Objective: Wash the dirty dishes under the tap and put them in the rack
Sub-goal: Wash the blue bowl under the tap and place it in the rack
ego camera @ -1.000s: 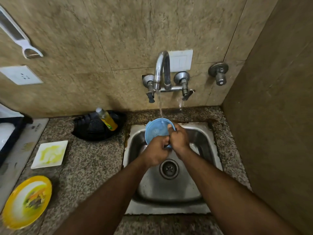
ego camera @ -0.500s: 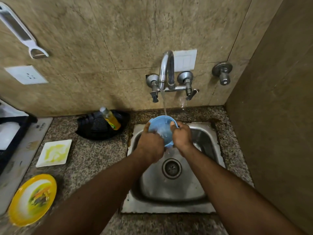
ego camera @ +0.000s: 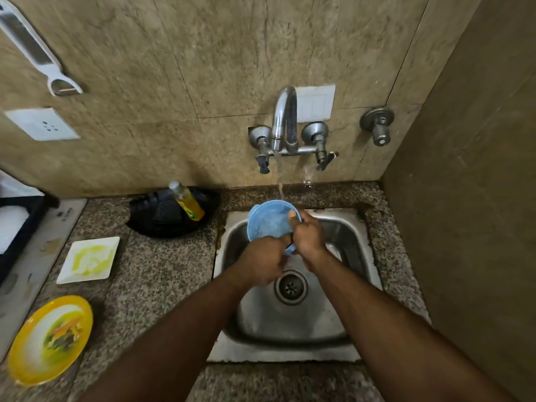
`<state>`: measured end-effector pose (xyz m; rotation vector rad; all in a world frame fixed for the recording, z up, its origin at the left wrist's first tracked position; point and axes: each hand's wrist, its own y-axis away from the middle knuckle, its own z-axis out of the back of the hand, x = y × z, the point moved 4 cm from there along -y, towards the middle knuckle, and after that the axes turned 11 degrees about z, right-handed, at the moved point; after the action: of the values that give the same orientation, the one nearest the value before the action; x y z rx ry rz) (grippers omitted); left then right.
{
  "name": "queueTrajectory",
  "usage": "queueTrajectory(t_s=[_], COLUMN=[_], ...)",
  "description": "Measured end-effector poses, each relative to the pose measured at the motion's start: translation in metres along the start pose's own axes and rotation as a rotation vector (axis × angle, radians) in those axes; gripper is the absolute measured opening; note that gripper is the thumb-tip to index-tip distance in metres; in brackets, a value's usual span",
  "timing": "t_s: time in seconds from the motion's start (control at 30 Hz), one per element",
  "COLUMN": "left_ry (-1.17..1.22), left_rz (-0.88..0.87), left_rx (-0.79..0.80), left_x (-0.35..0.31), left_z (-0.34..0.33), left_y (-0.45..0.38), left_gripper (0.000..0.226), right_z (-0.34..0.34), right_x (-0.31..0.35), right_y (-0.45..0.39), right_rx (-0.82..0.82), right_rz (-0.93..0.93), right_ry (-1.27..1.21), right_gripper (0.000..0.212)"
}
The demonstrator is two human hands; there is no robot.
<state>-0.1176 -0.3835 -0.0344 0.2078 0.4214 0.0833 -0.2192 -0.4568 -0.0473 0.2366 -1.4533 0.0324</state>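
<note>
While two soiled plates wait on the granite counter (ego camera: 162, 274), a person rinses a blue bowl (ego camera: 268, 220) over the steel sink (ego camera: 356, 248). Nearest the counter's front-left corner lies a round yellow plate (ego camera: 26, 364) streaked with food; beyond it sits a square white plate (ego camera: 88, 259) smeared yellow. Over the sink's far half, the left hand (ego camera: 262, 262) has its fingers curled shut at the bowl's lower rim, while the right hand (ego camera: 309, 236) pinches the right rim, thumb hooked inside. The tap (ego camera: 284, 120) pours a thin stream onto the bowl's far edge. Against the counter's back edge, a dish-soap bottle (ego camera: 187, 203) leans in a black rack (ego camera: 150, 216). The wet, tilted bowl could likely slip into the basin, or water deflected off its rim could splash the counter.
</note>
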Motion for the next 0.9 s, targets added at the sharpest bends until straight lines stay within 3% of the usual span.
queueTrajectory(t_s=[0.07, 0.13, 0.23, 0.3, 0.4, 0.47, 0.57, 0.63, 0.7, 0.77, 0.9], left_ry=[-0.257, -0.429, -0.496, -0.333, 0.135, 0.290, 0.437, 0.687, 0.911, 0.929, 0.977], left_rz=[-0.101, -0.127, -0.182, -0.249, -0.276, -0.186, 0.016, 0.206, 0.361, 0.477, 0.774], left_rx=[-0.006, -0.013, -0.035, -0.142, -0.355, -0.538, -0.644, -0.588, -0.466, -0.398, -0.141], left_x=[0.006, 0.018, 0.030, 0.029, 0.032, 0.034, 0.035, 0.035, 0.029, 0.025, 0.032], left_z=[0.008, 0.017, 0.022, 0.030, 0.049, 0.052, 0.040, 0.033, 0.033, 0.033, 0.024], left_y=[-0.002, -0.005, -0.011, -0.006, 0.009, 0.014, 0.012, 0.010, 0.009, 0.007, -0.002], left_gripper=[0.042, 0.058, 0.066, 0.053, 0.024, 0.021, 0.044, 0.051, 0.040, 0.030, 0.059], right_z=[0.000, 0.001, 0.005, 0.011, 0.015, 0.014, 0.008, 0.004, 0.003, 0.004, 0.007], right_x=[-0.009, -0.014, -0.011, -0.006, -0.007, -0.007, -0.007, -0.009, -0.014, -0.021, -0.030], right_y=[0.004, 0.007, 0.010, 0.010, 0.009, 0.011, 0.014, 0.017, 0.021, 0.025, 0.032], right_rx=[0.001, -0.016, -0.034, -0.052, -0.031, 0.001, 0.040, 0.095, 0.172, 0.216, 0.275], right_rz=[-0.029, -0.070, -0.122, -0.156, -0.223, -0.264, -0.322, -0.376, -0.498, -0.645, -0.882], right_ry=[-0.045, -0.082, -0.153, -0.224, -0.328, -0.374, -0.429, -0.468, -0.477, -0.484, -0.489], right_gripper=[0.019, 0.018, 0.016, 0.013, 0.021, 0.025, 0.027, 0.032, 0.034, 0.039, 0.056])
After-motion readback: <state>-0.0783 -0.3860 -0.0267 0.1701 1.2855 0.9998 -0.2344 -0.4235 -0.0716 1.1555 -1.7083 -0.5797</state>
